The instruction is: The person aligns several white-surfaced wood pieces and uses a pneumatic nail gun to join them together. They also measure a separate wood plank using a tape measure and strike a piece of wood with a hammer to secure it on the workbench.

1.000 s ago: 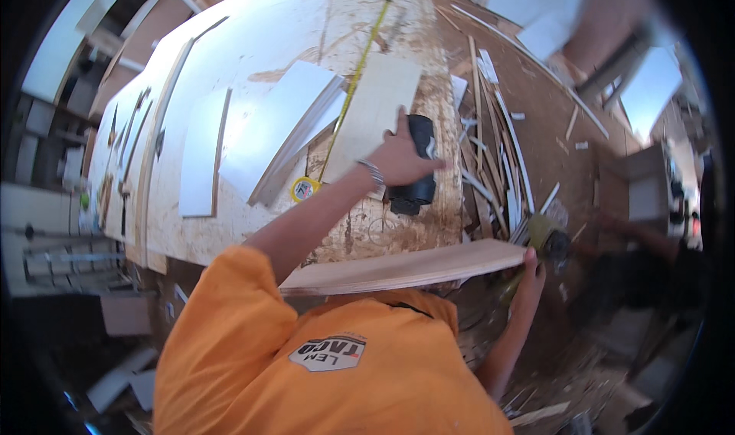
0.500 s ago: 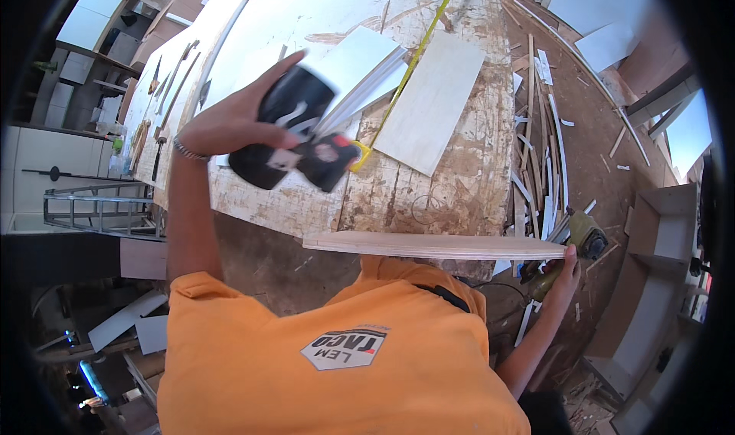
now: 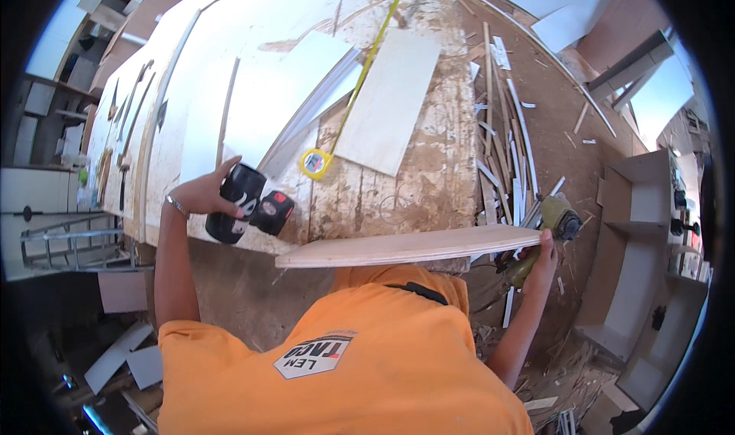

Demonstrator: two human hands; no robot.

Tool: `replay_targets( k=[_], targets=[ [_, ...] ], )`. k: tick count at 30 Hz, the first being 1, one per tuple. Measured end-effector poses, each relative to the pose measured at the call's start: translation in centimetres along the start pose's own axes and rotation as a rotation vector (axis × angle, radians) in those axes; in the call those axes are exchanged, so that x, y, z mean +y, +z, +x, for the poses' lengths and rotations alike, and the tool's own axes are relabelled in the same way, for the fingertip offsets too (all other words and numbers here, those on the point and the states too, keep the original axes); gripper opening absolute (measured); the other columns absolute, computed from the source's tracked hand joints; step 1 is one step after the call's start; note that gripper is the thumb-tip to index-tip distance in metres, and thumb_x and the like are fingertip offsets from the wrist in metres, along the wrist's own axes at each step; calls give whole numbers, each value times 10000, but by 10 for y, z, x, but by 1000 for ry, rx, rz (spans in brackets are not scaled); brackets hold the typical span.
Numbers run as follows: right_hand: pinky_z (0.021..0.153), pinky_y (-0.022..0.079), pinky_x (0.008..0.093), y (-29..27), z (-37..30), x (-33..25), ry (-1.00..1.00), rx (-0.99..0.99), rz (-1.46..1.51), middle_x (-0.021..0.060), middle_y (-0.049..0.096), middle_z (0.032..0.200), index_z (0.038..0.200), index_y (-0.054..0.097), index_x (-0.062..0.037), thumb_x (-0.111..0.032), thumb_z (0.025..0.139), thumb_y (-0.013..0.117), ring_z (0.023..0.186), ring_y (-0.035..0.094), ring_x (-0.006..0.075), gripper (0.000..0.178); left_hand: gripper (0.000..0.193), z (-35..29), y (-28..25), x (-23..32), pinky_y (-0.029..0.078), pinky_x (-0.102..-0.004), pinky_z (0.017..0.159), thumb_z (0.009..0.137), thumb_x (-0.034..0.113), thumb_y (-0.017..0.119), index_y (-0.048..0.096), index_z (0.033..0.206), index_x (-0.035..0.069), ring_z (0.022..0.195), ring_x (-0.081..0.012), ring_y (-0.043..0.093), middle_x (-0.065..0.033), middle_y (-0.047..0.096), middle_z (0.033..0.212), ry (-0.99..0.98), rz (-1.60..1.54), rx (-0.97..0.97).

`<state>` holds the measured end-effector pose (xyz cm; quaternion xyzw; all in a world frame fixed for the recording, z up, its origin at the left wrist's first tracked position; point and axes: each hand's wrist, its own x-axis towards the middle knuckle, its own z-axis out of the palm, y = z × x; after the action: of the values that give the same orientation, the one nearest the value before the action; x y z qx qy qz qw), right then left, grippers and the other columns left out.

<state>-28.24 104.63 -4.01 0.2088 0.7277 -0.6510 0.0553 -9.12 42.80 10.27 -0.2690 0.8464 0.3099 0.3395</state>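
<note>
My left hand (image 3: 203, 195) is closed around a black cylindrical object with a white mark (image 3: 243, 192). A smaller black block with red spots (image 3: 273, 211) sits against its right side; whether the two are one tool I cannot tell. At the right, my right hand (image 3: 543, 260) grips the end of a pale wooden board (image 3: 413, 245), its fingers partly hidden. The board lies crosswise before my body, along the bench's near edge. Beside that hand is a green power tool (image 3: 561, 218), partly behind the board. A yellow tape measure (image 3: 315, 163) lies on the bench, blade drawn out away from me.
On the worn workbench (image 3: 436, 182) lie a pale rectangular panel (image 3: 394, 98), white strips (image 3: 310, 114) and, farther left, several hand tools (image 3: 126, 121). Offcut strips (image 3: 509, 136) litter the floor at right, near a cabinet carcass (image 3: 639, 240). A metal ladder (image 3: 80, 242) stands at left.
My left hand has drawn the black object back toward me and left, uncovering the tape measure's case. The board's left end has tilted lower in the picture. The whole view has shifted.
</note>
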Motion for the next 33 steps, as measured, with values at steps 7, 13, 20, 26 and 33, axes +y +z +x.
replay_targets(
  k=[7,13,20,26,33],
  targets=[
    [681,479,299,2,-18,-9,66,4,-2,37,605,889,1108,616,-24,-583,938,672,726,570,134,587,1414,11,0,21,450,-444,1113,605,498,958,110,1617,-7,1333,-430,541,-349,474,1474,-123,394,243],
    [718,490,309,-1,-16,9,59,102,1,51,613,935,1169,609,-10,-585,930,680,777,583,153,627,748,139,-21,155,510,-406,1029,877,500,774,562,1419,31,1191,-323,653,-239,658,1290,500,77,412],
    [945,458,361,-6,-1,18,25,70,-97,144,613,1202,1331,539,58,-593,902,698,1070,587,241,795,839,408,-15,237,492,-428,1051,850,642,707,624,1313,-53,1218,-391,625,-255,646,1301,279,343,651],
    [1134,344,401,13,-30,-21,98,129,-113,208,550,1412,1445,474,88,-603,891,676,1311,501,301,909,847,454,-9,264,488,-434,1050,818,664,737,639,1258,-53,1288,-348,565,-225,622,1330,17,404,561],
    [1133,354,401,-15,-38,6,137,132,-172,237,531,1447,1479,435,90,-607,894,661,1341,497,326,937,983,430,12,301,415,-468,1118,805,733,701,549,1360,-64,1375,-332,464,-221,470,1488,52,380,673]
  ],
)
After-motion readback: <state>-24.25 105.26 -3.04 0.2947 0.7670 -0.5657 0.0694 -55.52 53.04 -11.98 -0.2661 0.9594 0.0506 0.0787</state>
